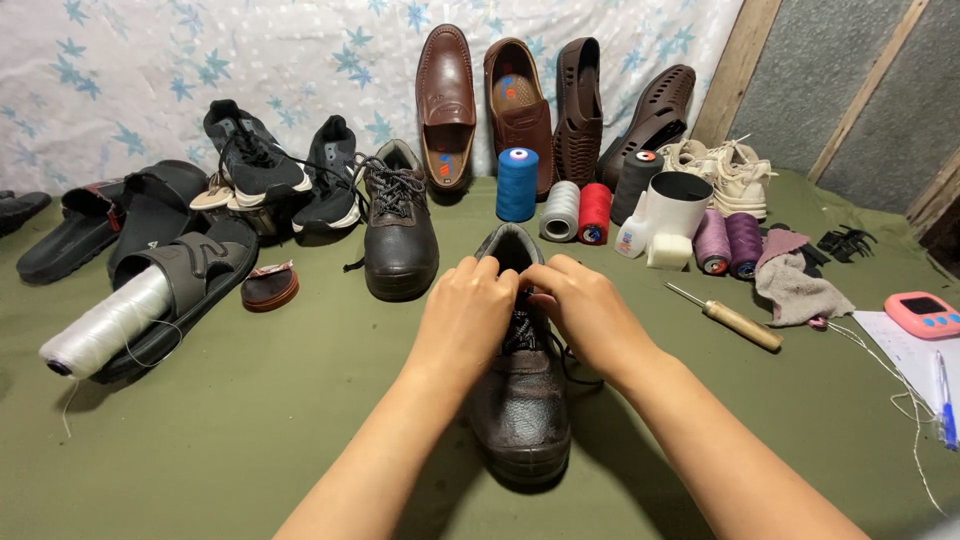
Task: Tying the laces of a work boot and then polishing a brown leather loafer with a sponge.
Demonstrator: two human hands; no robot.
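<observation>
A dark brown leather boot (pixel 520 405) stands on the green cloth in front of me, toe toward me. My left hand (pixel 466 317) and my right hand (pixel 583 308) both rest over its upper part, fingers pinched on the black laces (pixel 521 330) near the tongue. The hands hide most of the lacing. Its matching boot (pixel 400 235) stands laced a little farther back on the left.
Thread spools stand behind: blue (pixel 517 185), grey (pixel 561 210), red (pixel 594 213), purple (pixel 712 241). An awl (pixel 727 317) and rag (pixel 797 288) lie right, with a pink device (pixel 924 314) and pen (pixel 946 400). Sandals (pixel 180 290), a white thread cone (pixel 105 324), sneakers (pixel 262 165) and loafers (pixel 447 105) line the left and back.
</observation>
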